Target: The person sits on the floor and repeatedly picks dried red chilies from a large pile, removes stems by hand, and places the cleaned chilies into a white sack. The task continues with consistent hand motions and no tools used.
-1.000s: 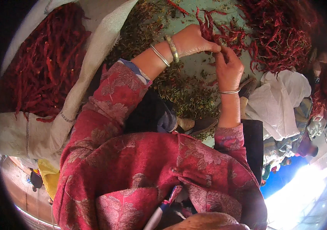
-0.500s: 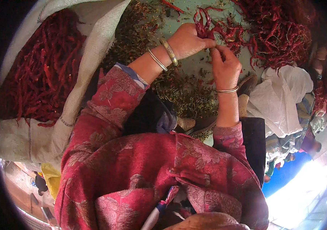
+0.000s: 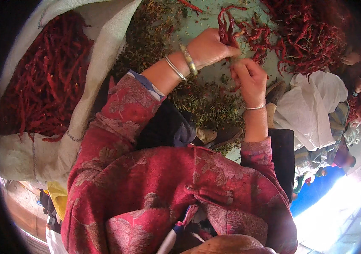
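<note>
My left hand (image 3: pixel 210 47) is closed around a small bunch of dried red chillies (image 3: pixel 227 26), their long, wrinkled pods standing out past the fingers. Just below and to the right, my right hand (image 3: pixel 251 82) is closed in a pinch with its fingertips close to the left thumb. A bit of red shows under those fingers, too small to name. Beyond both hands, loose dried chillies (image 3: pixel 257 38) lie on a pale green surface (image 3: pixel 205 25), which is strewn with snapped-off stems (image 3: pixel 214 108).
A large heap of dried chillies (image 3: pixel 309 44) rises at the far right. An open white woven sack (image 3: pixel 104 55) full of chillies stands at left. White cloth (image 3: pixel 309 110) lies right of my right forearm. Another person's hands (image 3: pixel 356 84) show at the right edge.
My right hand has drawn down a little, opening a gap from my left hand. My left hand has shifted slightly right, still gripping the chillies.
</note>
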The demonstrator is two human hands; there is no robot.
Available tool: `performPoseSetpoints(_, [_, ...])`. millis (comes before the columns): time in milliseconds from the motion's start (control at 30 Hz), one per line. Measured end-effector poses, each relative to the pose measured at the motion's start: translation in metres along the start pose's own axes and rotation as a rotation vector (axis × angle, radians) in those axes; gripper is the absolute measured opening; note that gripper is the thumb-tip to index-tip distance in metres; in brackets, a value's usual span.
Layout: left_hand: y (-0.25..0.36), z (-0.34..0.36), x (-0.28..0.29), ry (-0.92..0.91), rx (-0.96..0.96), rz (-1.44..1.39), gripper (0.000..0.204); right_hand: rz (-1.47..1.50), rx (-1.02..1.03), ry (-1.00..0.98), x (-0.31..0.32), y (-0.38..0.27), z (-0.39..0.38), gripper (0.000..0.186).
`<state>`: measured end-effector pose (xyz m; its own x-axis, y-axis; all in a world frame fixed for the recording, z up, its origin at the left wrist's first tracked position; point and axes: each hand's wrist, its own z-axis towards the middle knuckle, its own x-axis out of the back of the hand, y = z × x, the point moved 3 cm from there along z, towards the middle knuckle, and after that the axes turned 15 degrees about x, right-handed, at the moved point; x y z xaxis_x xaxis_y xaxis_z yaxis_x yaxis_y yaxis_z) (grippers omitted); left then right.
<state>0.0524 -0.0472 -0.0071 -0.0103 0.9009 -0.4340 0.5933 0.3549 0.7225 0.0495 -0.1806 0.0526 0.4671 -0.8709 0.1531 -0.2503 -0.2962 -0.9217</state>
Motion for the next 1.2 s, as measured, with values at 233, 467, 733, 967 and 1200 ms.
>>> performPoseSetpoints(233, [0.000,0.008,0.031,0.212,0.021,0.000,0.014,-0.060,-0.023,-0.189,0.003,-0.022,-0.005,0.018])
performPoseSetpoints(467, [0.000,0.018,0.024,0.154,-0.065,0.049,0.020,-0.948,0.107,0.300,0.124,0.078,0.037,0.027])
performPoseSetpoints(733, [0.001,0.013,0.025,0.119,0.050,0.016,0.028,-0.763,0.090,0.338,0.106,0.084,0.065,0.025])
performPoseSetpoints(967, [0.005,0.006,0.025,0.053,0.164,-0.007,0.019,0.070,0.004,0.342,0.080,0.032,0.039,0.019])
performPoseSetpoints(1200, [0.010,0.000,0.012,-0.116,0.164,0.086,0.027,0.047,0.071,0.303,0.042,0.005,0.030,0.023])
